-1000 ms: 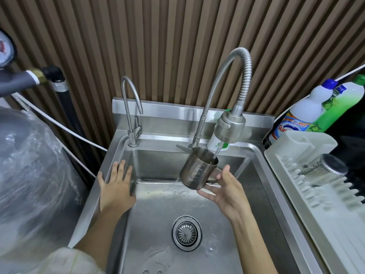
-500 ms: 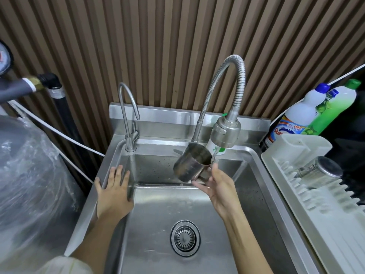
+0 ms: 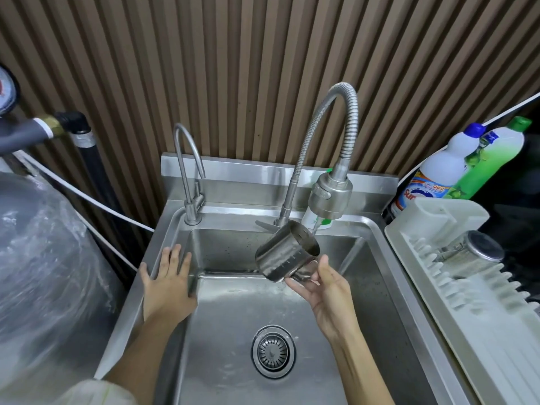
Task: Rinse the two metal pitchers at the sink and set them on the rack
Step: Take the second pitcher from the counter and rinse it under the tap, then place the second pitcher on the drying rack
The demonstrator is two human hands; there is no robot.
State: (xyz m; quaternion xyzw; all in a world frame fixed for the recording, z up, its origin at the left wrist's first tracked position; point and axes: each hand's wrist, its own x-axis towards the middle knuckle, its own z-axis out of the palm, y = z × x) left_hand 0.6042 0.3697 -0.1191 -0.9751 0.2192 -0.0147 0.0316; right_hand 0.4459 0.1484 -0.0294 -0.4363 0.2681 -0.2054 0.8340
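one pitcher (image 3: 287,252) tilted, mouth toward spray head (image 3: 330,197)

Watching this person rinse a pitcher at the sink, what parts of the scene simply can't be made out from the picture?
All from the head view:
- Handle of the held pitcher: covered by the right hand.
- Mouth of the second pitcher on the rack: faces away from the camera.
- Rack's lower end: cut off by the picture's edge.
- Label print on the white bottle: too small, partly hidden behind the rack.
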